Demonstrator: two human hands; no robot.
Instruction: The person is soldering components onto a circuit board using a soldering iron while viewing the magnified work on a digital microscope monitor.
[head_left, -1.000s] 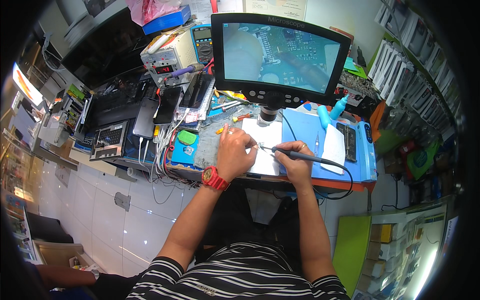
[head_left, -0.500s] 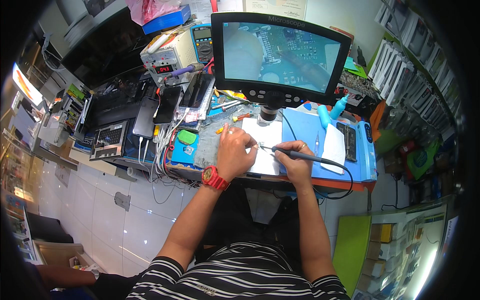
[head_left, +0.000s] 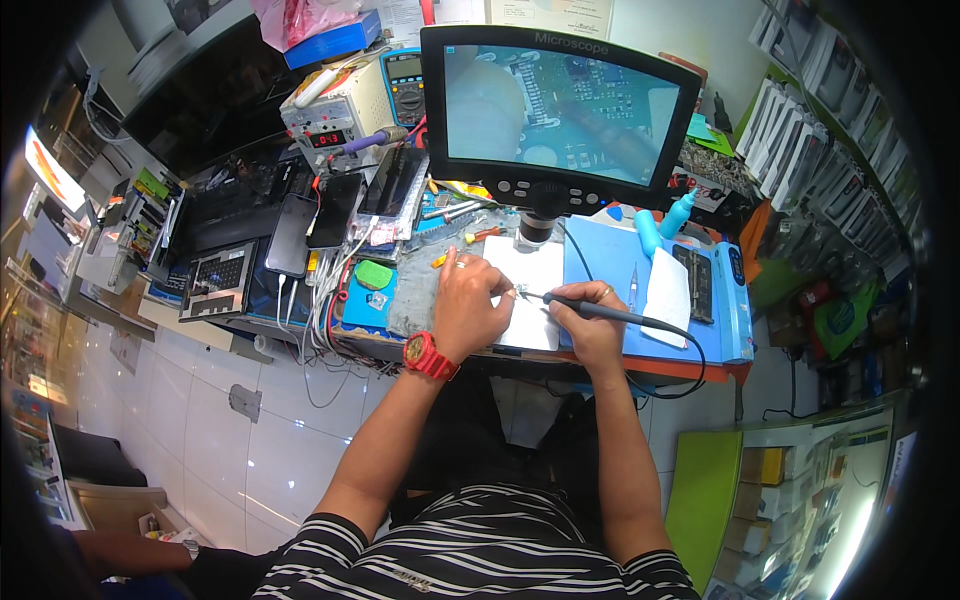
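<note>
Under the microscope lens (head_left: 535,228), a small circuit board (head_left: 522,288) lies on a white plate (head_left: 533,327). My left hand (head_left: 470,305), with a red watch at the wrist, pinches the board's left edge between thumb and fingers. My right hand (head_left: 598,335) is closed around a black soldering iron (head_left: 610,312), held like a pen, its tip pointing left at the board. Enlarged on the microscope screen (head_left: 560,110) are a green board, a fingertip at its left and the blurred iron tip. Whether the tip touches the board I cannot tell.
A blue mat (head_left: 600,270) holds tweezers (head_left: 634,288), a white cloth (head_left: 668,300) and teal bottles (head_left: 678,215). Phones (head_left: 292,235), cables and a power supply (head_left: 335,110) crowd the left. The iron's cord loops at the right edge. Another person's arm (head_left: 130,550) shows lower left.
On the screen, the iron tip looks slightly shifted and more blurred than before. Both hands stay in nearly the same place.
</note>
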